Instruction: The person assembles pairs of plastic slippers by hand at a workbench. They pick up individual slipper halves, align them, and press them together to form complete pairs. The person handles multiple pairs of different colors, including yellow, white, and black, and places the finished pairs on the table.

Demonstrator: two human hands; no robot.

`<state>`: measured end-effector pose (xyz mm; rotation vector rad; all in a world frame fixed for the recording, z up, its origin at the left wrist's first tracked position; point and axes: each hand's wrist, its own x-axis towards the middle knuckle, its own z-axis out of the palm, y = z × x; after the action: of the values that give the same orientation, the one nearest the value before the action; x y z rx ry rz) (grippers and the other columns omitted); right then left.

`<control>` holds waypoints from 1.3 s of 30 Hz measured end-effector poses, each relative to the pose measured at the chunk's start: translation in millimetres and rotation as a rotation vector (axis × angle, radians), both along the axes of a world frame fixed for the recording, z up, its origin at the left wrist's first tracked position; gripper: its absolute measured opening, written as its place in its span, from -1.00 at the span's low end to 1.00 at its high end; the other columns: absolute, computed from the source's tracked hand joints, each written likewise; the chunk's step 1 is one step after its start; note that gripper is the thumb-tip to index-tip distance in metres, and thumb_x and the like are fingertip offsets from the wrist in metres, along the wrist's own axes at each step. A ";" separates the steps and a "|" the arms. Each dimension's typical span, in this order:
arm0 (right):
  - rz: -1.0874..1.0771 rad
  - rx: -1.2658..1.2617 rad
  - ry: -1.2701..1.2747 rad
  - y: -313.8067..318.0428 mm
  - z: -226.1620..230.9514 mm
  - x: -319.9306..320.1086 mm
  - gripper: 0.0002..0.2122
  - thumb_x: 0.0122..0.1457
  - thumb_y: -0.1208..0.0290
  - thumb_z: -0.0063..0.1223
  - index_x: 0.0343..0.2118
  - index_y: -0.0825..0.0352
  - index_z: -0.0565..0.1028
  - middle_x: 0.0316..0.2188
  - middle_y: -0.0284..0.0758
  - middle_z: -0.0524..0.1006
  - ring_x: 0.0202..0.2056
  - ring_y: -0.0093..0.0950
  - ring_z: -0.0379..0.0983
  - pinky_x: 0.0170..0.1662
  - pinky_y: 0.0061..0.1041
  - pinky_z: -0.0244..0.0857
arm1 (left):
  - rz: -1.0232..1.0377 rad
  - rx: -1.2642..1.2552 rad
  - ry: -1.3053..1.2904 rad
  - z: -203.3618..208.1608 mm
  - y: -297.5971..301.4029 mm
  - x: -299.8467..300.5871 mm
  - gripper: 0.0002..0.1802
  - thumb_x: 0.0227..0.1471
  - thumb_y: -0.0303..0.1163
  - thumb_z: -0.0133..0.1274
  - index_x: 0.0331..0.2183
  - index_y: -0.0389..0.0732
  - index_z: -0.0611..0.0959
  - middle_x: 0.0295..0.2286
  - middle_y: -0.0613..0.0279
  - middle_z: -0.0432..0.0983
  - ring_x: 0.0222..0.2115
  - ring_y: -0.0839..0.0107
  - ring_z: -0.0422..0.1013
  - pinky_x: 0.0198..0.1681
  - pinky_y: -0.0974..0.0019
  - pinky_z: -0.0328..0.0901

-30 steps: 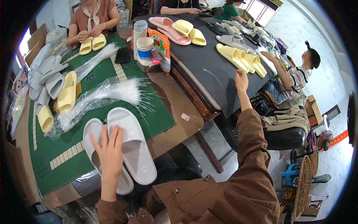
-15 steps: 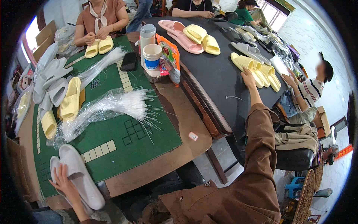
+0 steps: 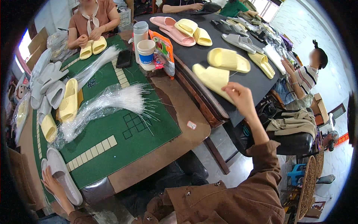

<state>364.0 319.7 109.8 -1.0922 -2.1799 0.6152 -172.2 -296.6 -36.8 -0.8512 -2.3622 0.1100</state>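
Txt on wht cup [image 3: 145,47], grn mat [image 3: 108,130], red sign [image 3: 341,140].

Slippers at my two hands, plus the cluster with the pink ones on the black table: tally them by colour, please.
Grey slippers under the left hand: 2
Pink slippers: 2
Yellow slippers: 4 (2 at the right hand, 2 in the pink cluster)
Total: 8

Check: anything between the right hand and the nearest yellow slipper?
Nothing visible: the right hand touches the nearest yellow slipper at its edge. A second yellow slipper lies on its far side, not between.
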 end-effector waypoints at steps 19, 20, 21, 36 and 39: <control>0.223 -0.124 -0.099 221.7 -41.9 46.7 -0.48 0.11 0.41 0.04 0.16 0.41 0.31 0.15 -0.19 0.34 0.19 -0.40 0.20 0.23 -0.47 0.04 | 0.064 0.215 -0.390 3.6 89.4 139.2 -0.43 0.19 -0.19 -0.09 0.18 -0.18 0.30 0.22 -0.07 0.07 0.23 -0.13 -0.04 0.26 -0.10 -0.13; 0.240 -0.085 -0.149 222.4 -55.8 33.7 -0.49 0.12 0.41 0.04 0.15 0.41 0.31 0.14 -0.18 0.35 0.18 -0.38 0.22 0.22 -0.47 0.05 | 0.148 0.262 -0.443 14.8 100.4 160.7 -0.45 0.19 -0.17 -0.09 0.19 -0.06 0.31 0.22 -0.01 0.06 0.23 -0.09 -0.02 0.20 -0.30 -0.14; 0.249 -0.014 -0.175 219.7 -61.4 21.1 -0.50 0.13 0.41 0.04 0.15 0.41 0.31 0.13 -0.17 0.36 0.17 -0.37 0.23 0.22 -0.46 0.05 | 0.233 0.152 -0.356 22.3 100.5 169.6 -0.48 0.20 -0.14 -0.12 0.18 0.07 0.32 0.23 0.07 0.07 0.23 -0.09 -0.01 0.11 -0.50 -0.15; 0.273 -0.116 0.000 62.6 -55.1 -26.2 -0.69 0.11 0.42 0.07 -0.17 0.58 0.43 -0.32 -0.17 0.54 -0.26 -0.47 0.43 -0.22 -0.48 0.32 | 0.333 0.189 -0.359 2.2 -57.2 14.7 -0.51 0.16 -0.44 -0.17 0.11 0.15 0.42 0.21 0.41 0.15 0.21 -0.01 0.06 0.11 -0.58 -0.19; 0.374 0.006 -0.071 -39.3 -42.6 -59.4 -0.67 0.05 0.52 0.09 -0.10 0.52 0.44 -0.22 -0.16 0.55 -0.17 -0.39 0.46 -0.11 -0.43 0.32 | 0.379 0.144 -0.348 14.0 -31.7 24.2 -0.53 0.11 -0.41 -0.07 0.08 -0.01 0.44 0.20 0.29 0.14 0.22 -0.06 0.02 0.12 -0.55 -0.17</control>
<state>304.6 280.4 67.2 -0.7146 -2.4683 0.7393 -148.0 -328.3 -22.8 -0.3668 -2.7971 -0.0595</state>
